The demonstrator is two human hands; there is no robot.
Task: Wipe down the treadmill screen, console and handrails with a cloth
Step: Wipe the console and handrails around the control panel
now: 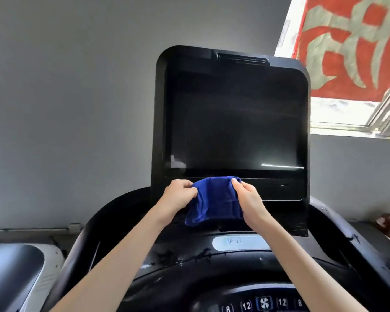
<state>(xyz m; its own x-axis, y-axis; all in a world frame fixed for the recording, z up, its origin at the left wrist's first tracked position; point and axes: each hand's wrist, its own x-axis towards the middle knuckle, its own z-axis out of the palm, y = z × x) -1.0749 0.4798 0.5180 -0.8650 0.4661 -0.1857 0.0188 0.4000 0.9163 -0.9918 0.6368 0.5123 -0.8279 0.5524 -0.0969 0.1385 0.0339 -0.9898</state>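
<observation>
A plain grey wall [77, 97] filled the left and centre. At upper right, daylight came through a metal-framed window [342, 115], partly covered by a red banner [351, 48] bearing a large pale character. A white-and-grey machine [16, 273] stood at lower left, near the wall's base.

Home exercise corner: treadmill [230, 122], window [347, 122].

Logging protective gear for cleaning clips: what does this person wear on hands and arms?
Nothing that shows. The left hand and right hand are ungloved, no rings visible. The left forearm and right forearm are bare to the frame's edge: no sleeves, watch or bracelet.
</observation>
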